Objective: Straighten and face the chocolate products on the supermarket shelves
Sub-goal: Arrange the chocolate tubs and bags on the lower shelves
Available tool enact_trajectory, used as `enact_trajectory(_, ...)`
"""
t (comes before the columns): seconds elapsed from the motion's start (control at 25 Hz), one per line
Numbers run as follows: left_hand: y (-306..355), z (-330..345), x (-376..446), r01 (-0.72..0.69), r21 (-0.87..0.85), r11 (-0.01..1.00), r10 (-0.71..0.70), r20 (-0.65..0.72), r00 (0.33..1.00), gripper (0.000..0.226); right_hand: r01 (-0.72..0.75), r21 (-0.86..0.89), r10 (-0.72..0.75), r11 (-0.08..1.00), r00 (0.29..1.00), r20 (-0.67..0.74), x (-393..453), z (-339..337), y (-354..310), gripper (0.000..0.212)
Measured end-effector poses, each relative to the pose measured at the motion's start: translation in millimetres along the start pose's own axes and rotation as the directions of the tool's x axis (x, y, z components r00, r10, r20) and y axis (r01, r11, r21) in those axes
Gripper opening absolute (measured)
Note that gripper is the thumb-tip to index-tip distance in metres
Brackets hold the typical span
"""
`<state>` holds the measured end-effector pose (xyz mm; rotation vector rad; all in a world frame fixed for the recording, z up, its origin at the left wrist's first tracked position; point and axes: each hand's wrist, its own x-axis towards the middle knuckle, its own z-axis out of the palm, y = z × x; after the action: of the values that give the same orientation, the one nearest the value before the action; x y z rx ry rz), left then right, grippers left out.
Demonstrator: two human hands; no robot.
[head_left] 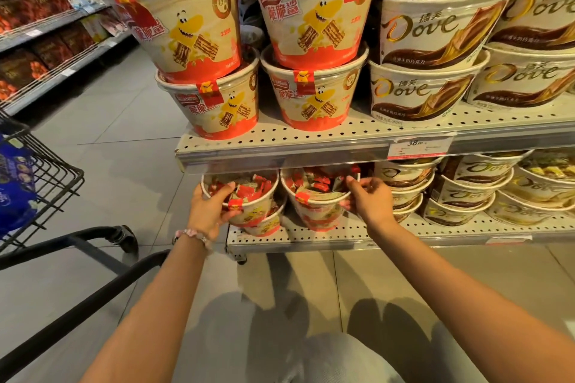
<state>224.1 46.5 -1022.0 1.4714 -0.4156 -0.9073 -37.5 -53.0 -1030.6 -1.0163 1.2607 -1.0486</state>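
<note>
On the lower shelf (311, 239) stand two stacks of red-and-cream wafer-chocolate tubs with clear lids. My left hand (210, 207) grips the rim and side of the top left tub (252, 196). My right hand (370, 197) pinches the right rim of the right tub (314, 196). On the upper shelf (311, 140) stand several bigger tubs of the same kind (311, 15), stacked in pairs; the upper left one (186, 22) leans to the left. Cream-and-brown Dove tubs (426, 93) fill both shelves to the right.
A shopping cart (46, 177) with a blue package (15, 183) inside stands at my left, its black handle close to my left arm. Shelves with dark snack bags (46, 50) line the aisle's far left. A 38.00 price tag (420, 146) hangs on the upper shelf edge.
</note>
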Motion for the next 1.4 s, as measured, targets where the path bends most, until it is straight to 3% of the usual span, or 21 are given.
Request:
enact_trajectory(0.2, -8, -9, -4, 0.038, -0.069, 0.997, -0.032, 0.099, 0.995, 0.047, 0.072, 0.023, -0.071, 0.997, 0.997, -0.030, -4, 4, 12, 0.015)
enact_trajectory(0.24, -12, -14, -5, 0.013, -0.039, 0.999, -0.007, 0.139, 0.990, 0.050, 0.113, -0.056, -0.116, 0.992, 0.992, -0.041, -5, 0, 17, 0.013)
enact_trajectory(0.32, -25, -23, -8, -0.091, 0.193, 0.977, 0.045, 0.231, 0.972, 0.074, 0.210, -0.328, -0.238, 0.921, 0.970, -0.045, -8, -9, 29, 0.013)
enact_trajectory(0.4, -37, -25, -9, -0.209, 0.459, 0.864, 0.112, 0.229, 0.967, 0.102, 0.296, -0.479, -0.300, 0.826, 0.951, 0.071, -10, -12, 36, 0.056)
enact_trajectory(0.44, -41, -23, -7, -0.233, 0.506, 0.831, 0.162, 0.182, 0.970, 0.111, 0.341, -0.498, -0.315, 0.797, 0.939, 0.139, -10, -10, 37, 0.079)
enact_trajectory(0.52, -43, -17, -3, -0.267, 0.449, 0.853, 0.232, 0.133, 0.964, 0.114, 0.422, -0.460, -0.354, 0.781, 0.906, 0.232, -9, -1, 36, 0.109)
enact_trajectory(0.6, -42, -10, 2, -0.253, 0.395, 0.883, 0.223, 0.121, 0.967, 0.112, 0.454, -0.343, -0.383, 0.822, 0.887, 0.256, -8, 10, 37, 0.119)
enact_trajectory(0.76, -41, -7, 12, -0.237, 0.363, 0.901, 0.223, 0.082, 0.971, 0.111, 0.385, -0.236, -0.332, 0.892, 0.914, 0.235, -1, 19, 36, 0.116)
enact_trajectory(0.88, -42, 2, 13, -0.244, 0.341, 0.908, 0.233, 0.073, 0.970, 0.111, 0.395, -0.228, -0.373, 0.890, 0.918, 0.132, 5, 24, 44, 0.106)
enact_trajectory(1.04, -49, 8, 14, -0.263, 0.332, 0.906, 0.241, 0.107, 0.965, 0.114, 0.370, -0.351, -0.409, 0.860, 0.911, -0.041, 6, 37, 48, 0.114)
enact_trajectory(1.24, -58, 11, 17, -0.249, 0.401, 0.881, 0.213, 0.134, 0.968, 0.117, 0.428, -0.293, -0.409, 0.855, 0.904, 0.128, 9, 16, 61, 0.113)
enact_trajectory(1.4, -64, 10, 20, -0.258, 0.431, 0.865, 0.228, 0.121, 0.966, 0.111, 0.363, -0.297, -0.318, 0.883, 0.929, 0.192, 14, 12, 61, 0.108)
